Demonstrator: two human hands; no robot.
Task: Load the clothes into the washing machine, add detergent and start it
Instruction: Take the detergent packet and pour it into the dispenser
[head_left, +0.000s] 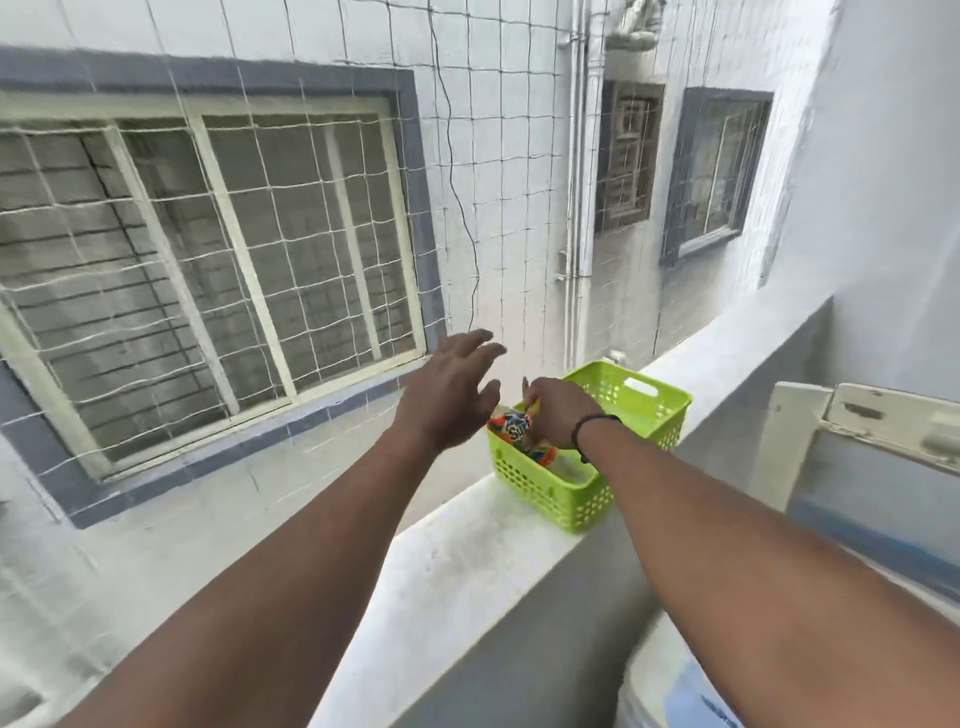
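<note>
A lime-green perforated basket (644, 410) stands on the white parapet ledge (467, 566). Inside its near left end lies an orange and blue detergent packet (511, 428). My right hand (558, 418) reaches into the basket and its fingers close on the top of the packet. My left hand (452, 395) hovers just left of the basket with fingers spread, holding nothing. The raised lid of the washing machine (878, 467) shows at the right edge, and part of its top (670, 680) at the bottom right. No clothes are visible.
A white safety net (311, 208) spans the opening beyond the ledge. Behind it is a neighbouring wall with a large window (208, 280) and pipes (579, 208). The ledge falls away to an open shaft on the left.
</note>
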